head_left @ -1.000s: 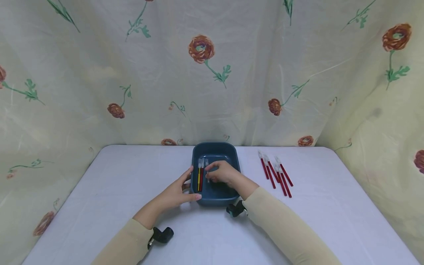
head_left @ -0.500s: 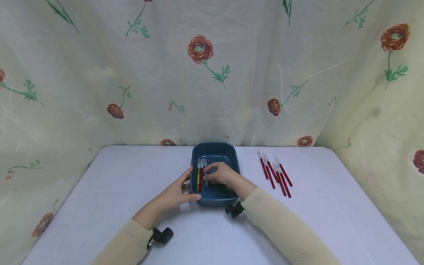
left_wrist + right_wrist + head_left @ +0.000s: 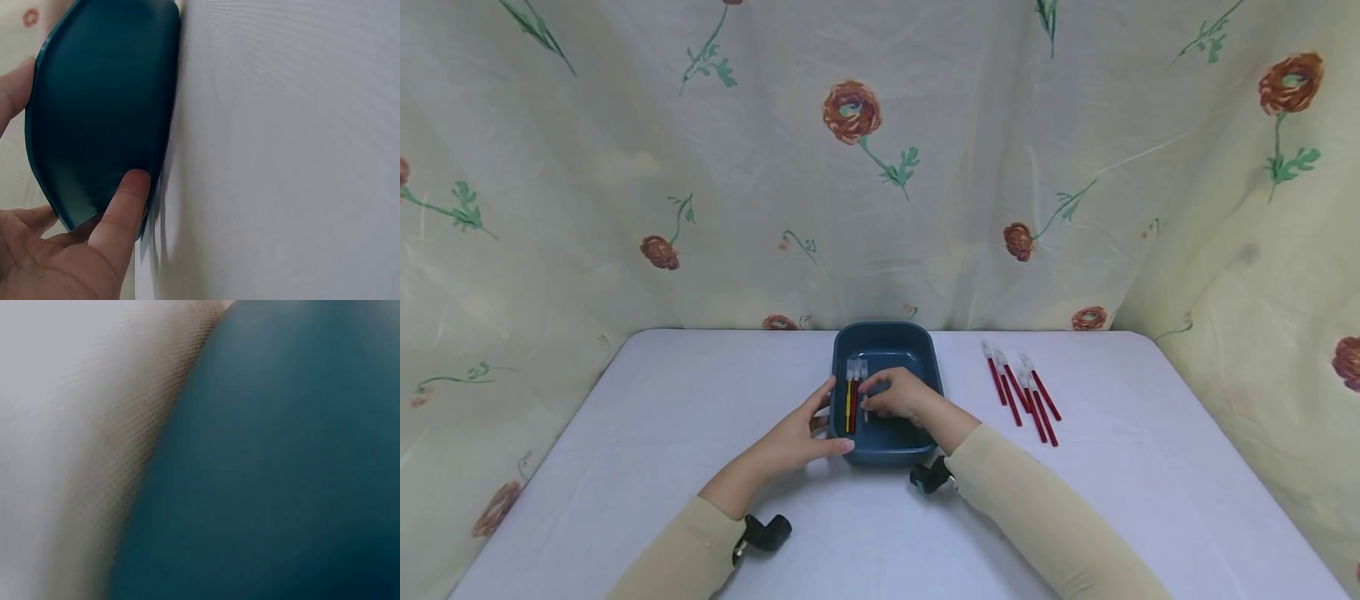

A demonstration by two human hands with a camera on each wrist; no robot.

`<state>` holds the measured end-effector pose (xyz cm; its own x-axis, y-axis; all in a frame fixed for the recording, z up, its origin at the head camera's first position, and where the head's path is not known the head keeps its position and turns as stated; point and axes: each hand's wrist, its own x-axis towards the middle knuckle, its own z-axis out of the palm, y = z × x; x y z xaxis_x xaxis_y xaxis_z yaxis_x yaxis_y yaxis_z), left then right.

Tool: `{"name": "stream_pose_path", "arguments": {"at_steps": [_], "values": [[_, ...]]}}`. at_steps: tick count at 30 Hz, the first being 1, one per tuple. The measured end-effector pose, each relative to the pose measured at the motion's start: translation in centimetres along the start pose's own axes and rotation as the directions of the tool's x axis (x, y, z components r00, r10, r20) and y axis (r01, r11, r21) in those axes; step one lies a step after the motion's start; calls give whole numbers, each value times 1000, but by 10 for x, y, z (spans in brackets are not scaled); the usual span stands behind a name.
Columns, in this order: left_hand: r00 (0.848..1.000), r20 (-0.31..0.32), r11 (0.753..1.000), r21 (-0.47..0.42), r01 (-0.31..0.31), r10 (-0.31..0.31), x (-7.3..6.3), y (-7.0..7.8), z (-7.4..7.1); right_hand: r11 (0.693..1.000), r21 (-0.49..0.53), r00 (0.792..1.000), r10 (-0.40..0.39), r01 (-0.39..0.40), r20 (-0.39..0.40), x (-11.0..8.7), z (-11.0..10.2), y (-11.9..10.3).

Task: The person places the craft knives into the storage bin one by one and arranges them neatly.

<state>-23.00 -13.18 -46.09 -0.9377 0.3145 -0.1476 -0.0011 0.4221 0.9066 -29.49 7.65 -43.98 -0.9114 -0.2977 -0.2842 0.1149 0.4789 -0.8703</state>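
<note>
A dark blue rectangular tray [image 3: 891, 457] stands near the table's far edge. My left hand [image 3: 792, 437] holds its left side, thumb at the front corner of the rim and fingers against the outer wall [image 3: 100, 106]. Inside the tray, a yellow pen [image 3: 848, 408] and a red pen [image 3: 854, 408], both clear-capped, lie side by side along the left wall. My right hand [image 3: 910, 395] reaches in and pinches a third, pale-looking pen [image 3: 864, 367] close to the red one; the fingers hide its middle. The right wrist view shows mainly the tray's blue wall [image 3: 262, 456].
Several red pens [image 3: 1028, 400] with clear caps lie in a loose group on the white table [image 3: 700, 392], right of the tray. A floral curtain [image 3: 925, 208] hangs behind and at both sides. Black wrist devices [image 3: 767, 533] sit below both cuffs.
My right hand has shifted slightly left, bringing the pale pen nearer to the red one in the tray. The left hand keeps its hold on the tray, and the loose pens lie as before.
</note>
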Motion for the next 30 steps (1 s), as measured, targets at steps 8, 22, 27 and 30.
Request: {"name": "stream_pose_path", "arguments": {"at_steps": [8,22,27,30], "values": [[1000,-8,1000,13,3,-3,0,2,0,1000,-9,1000,-15,15,-2,-1,-1,-1],[1000,-5,1000,11,14,-14,-3,4,0,998,11,998,-63,63,-30,-12,-14,-11],[1000,-9,1000,22,18,-18,-3,4,1,997,-16,996,-75,74,-43,-19,-21,-13],[1000,-12,999,22,25,-25,-3,4,1,997,-27,996,-79,77,-51,-23,-26,-13]]}}
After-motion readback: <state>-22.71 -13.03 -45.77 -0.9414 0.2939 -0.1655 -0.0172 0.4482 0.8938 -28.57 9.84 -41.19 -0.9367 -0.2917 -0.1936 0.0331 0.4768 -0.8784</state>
